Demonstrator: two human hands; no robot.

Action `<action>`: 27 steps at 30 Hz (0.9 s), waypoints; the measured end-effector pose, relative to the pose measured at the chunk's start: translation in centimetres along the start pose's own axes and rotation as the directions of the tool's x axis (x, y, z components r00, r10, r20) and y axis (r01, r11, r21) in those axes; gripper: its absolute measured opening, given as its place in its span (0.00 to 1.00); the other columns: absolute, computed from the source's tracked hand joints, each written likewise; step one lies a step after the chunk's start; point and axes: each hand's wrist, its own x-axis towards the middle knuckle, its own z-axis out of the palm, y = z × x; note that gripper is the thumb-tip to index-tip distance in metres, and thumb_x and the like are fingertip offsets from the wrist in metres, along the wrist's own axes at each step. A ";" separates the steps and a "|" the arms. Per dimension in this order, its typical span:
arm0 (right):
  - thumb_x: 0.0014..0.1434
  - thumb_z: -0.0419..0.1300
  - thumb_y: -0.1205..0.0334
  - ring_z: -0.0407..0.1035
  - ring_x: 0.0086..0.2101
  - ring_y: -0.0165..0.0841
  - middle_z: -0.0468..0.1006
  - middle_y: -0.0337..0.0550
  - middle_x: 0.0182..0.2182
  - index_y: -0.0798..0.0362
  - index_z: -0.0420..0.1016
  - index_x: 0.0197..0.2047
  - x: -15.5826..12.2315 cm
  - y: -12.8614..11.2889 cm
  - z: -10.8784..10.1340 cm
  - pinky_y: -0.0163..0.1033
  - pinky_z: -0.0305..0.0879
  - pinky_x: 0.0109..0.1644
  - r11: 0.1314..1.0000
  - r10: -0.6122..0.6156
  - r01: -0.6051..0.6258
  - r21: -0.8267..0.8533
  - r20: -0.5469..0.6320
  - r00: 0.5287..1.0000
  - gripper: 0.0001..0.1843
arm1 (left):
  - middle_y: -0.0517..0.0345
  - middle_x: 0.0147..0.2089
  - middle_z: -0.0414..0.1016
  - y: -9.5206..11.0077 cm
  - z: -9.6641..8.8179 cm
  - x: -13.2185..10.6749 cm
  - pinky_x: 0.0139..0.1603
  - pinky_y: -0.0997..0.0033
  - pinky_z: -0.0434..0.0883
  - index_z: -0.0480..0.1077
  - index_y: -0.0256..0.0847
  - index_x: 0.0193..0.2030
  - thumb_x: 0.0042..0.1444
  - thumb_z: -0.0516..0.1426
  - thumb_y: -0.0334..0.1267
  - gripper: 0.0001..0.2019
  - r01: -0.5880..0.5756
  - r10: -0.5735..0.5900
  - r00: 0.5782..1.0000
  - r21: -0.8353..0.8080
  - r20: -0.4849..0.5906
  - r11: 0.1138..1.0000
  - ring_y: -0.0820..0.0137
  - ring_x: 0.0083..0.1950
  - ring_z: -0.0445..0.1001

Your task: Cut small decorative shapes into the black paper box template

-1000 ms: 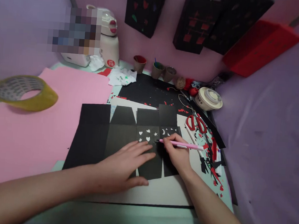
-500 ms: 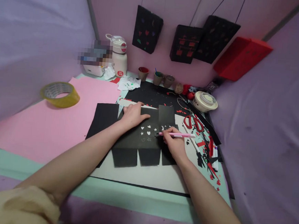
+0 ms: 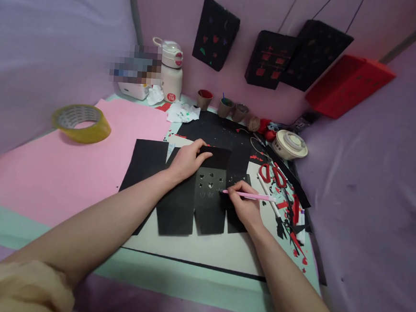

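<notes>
A black card [image 3: 208, 218] with folded flaps and small heart and star cut-outs lies on a white board [image 3: 182, 250]. My left hand [image 3: 186, 160] is closed on its far edge, thumb towards the near side, by a raised flap [image 3: 218, 158]. Faint outlined shapes show below the cut-outs. In my right hand [image 3: 243, 202] is a slim pink pen-shaped craft knife [image 3: 253, 196], its dark tip against the card beside the outlines. The fine end of that tip is too small to make out.
Red-handled scissors [image 3: 273, 174], a white stick and paper scraps lie at right. A tape roll [image 3: 104, 131] rests on pink paper [image 3: 83, 180] at left. Behind stand a white bottle [image 3: 171, 81], small cups and a round lidded tub [image 3: 290, 145]. Black and red boxes hang above.
The card's far flap has tilted up by my left hand, and the cut-outs look darker. My right hand stays by the outlines with the craft knife. The view has shifted slightly.
</notes>
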 end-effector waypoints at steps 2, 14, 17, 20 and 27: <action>0.55 0.59 0.58 0.66 0.28 0.33 0.72 0.36 0.23 0.51 0.69 0.24 0.0 0.1 0.0 0.36 0.60 0.33 1.000 -0.007 0.007 -0.015 -0.001 1.000 0.10 | 0.64 0.28 0.69 0.0 0.0 0.0 0.35 0.71 0.62 0.68 0.43 0.42 0.58 0.58 0.43 0.08 -0.010 0.010 1.000 -0.020 -0.010 1.000 0.70 0.31 0.68; 0.54 0.60 0.58 0.64 0.26 0.32 0.71 0.36 0.21 0.51 0.68 0.23 0.0 -0.2 0.3 0.36 0.58 0.31 0.997 -0.026 0.028 -0.067 0.040 0.999 0.11 | 0.63 0.30 0.70 0.3 -0.2 -0.2 0.38 0.70 0.64 0.68 0.43 0.40 0.57 0.59 0.42 0.08 -0.045 0.041 0.998 -0.059 -0.056 0.997 0.69 0.33 0.70; 0.54 0.59 0.59 0.64 0.25 0.31 0.70 0.35 0.21 0.51 0.68 0.22 0.0 -0.1 0.3 0.35 0.58 0.31 0.996 -0.049 0.052 -0.070 0.046 0.998 0.11 | 0.64 0.29 0.69 0.4 -0.2 -0.3 0.37 0.71 0.64 0.68 0.42 0.39 0.57 0.59 0.41 0.07 -0.055 0.051 0.997 -0.068 -0.062 0.996 0.71 0.31 0.69; 0.54 0.59 0.60 0.64 0.26 0.31 0.70 0.35 0.21 0.51 0.67 0.22 -0.1 -0.1 0.3 0.35 0.57 0.31 0.996 -0.060 0.063 -0.059 0.047 0.997 0.11 | 0.65 0.26 0.67 0.7 -0.3 -0.3 0.35 0.72 0.62 0.68 0.42 0.38 0.56 0.59 0.41 0.07 -0.062 0.057 0.996 -0.068 -0.074 0.996 0.72 0.29 0.66; 0.53 0.59 0.60 0.64 0.25 0.31 0.70 0.35 0.20 0.51 0.67 0.22 -0.1 -0.3 0.2 0.36 0.57 0.30 0.996 -0.055 0.058 -0.065 0.040 0.998 0.10 | 0.66 0.25 0.64 0.9 -0.3 -0.1 0.34 0.72 0.60 0.67 0.42 0.38 0.56 0.59 0.41 0.07 -0.065 0.060 0.995 -0.053 -0.082 0.996 0.72 0.28 0.64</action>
